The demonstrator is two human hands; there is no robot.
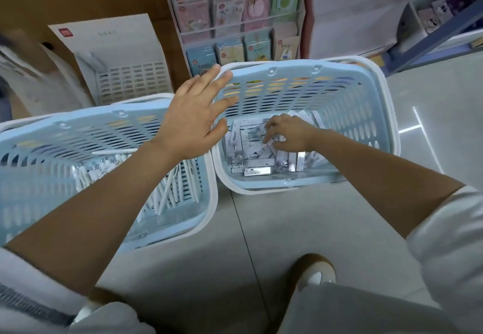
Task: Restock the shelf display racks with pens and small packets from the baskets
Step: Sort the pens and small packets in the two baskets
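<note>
Grey floor tiles (431,150) underfoot, carrying two pale blue baskets side by side, white rims nearly touching. Heaped in the left basket (209,203), loose white pens (167,195). Jumbled in the right basket (287,65), small packets (256,170) in clear and white wrapping. Over the right basket's left rim, the left hand (190,121), flat and spread wide, fingers straight, holding nothing. Down inside the right basket, the right hand (290,135), fingers curled onto the packets; cannot tell whether any packet is actually pinched. Behind the baskets, a clear display rack (235,27) filled with pastel card packets; to its left, a white perforated rack (133,82) against a white backing card. At the lower edge, a brown-and-white shoe (316,273).
</note>
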